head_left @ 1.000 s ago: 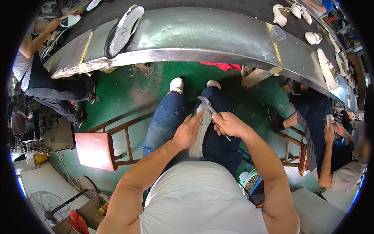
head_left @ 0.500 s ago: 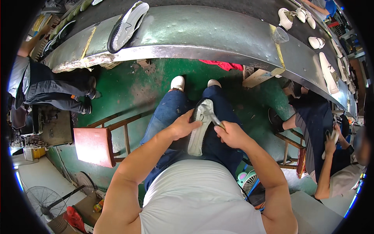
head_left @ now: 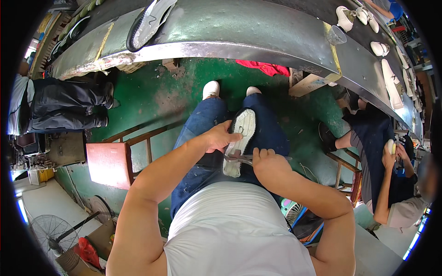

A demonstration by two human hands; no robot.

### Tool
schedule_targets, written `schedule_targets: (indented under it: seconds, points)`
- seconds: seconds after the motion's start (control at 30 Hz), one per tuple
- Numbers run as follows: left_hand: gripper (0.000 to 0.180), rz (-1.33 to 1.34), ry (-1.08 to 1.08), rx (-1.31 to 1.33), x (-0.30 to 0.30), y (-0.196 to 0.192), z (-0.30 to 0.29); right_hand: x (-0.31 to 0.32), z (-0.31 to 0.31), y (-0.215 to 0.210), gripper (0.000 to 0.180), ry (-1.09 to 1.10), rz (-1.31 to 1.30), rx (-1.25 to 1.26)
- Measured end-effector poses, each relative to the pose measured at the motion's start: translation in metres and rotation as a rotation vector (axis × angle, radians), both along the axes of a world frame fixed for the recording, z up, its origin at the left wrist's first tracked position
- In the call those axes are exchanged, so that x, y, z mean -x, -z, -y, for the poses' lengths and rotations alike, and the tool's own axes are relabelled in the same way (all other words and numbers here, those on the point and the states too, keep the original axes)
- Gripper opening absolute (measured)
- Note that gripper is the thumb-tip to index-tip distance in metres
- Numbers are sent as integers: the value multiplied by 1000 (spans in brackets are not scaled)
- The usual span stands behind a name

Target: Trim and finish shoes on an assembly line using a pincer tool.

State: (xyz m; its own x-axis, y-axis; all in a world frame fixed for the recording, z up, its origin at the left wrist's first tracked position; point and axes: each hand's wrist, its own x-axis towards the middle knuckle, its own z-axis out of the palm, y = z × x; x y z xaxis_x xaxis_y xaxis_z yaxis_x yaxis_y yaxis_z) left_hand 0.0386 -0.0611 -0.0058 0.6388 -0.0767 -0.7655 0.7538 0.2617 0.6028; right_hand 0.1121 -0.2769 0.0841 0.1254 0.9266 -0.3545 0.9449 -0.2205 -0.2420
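Observation:
A shoe (head_left: 245,125) with a pale, ribbed underside and a dark rim lies sole up across my thighs, its rounded end pointing away from me. My left hand (head_left: 220,137) is closed on its left edge, thumb pressed over the underside. Wrapped round the handles of metal pliers (head_left: 244,158), my right hand (head_left: 268,161) is at the right of the shoe. The pliers' head reaches across the lower part of the shoe. Whether its jaws grip the edge is too small to tell.
A metal-topped bench (head_left: 239,27) runs across the front, bearing another dark-rimmed shoe (head_left: 149,25) and several white shoes (head_left: 391,87). A red-topped stool (head_left: 109,164) stands at left, fans (head_left: 55,239) lower down. Two people (head_left: 60,103) work at the sides, one at right holding a shoe.
The pliers have swung from the upper part of the shoe to its lower left edge. My right hand has come nearer to me and turned. The left hand has shifted slightly up.

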Motion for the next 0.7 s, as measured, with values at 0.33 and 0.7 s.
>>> schedule_targets:
  seconds: [0.33,0.7]
  points:
    - [50,54,86,-158,3,0,-5,17,35,52,24,468,-419,-188]
    - [88,335,-190,88,52,16,49,26,59,31,25,496,-437,146]
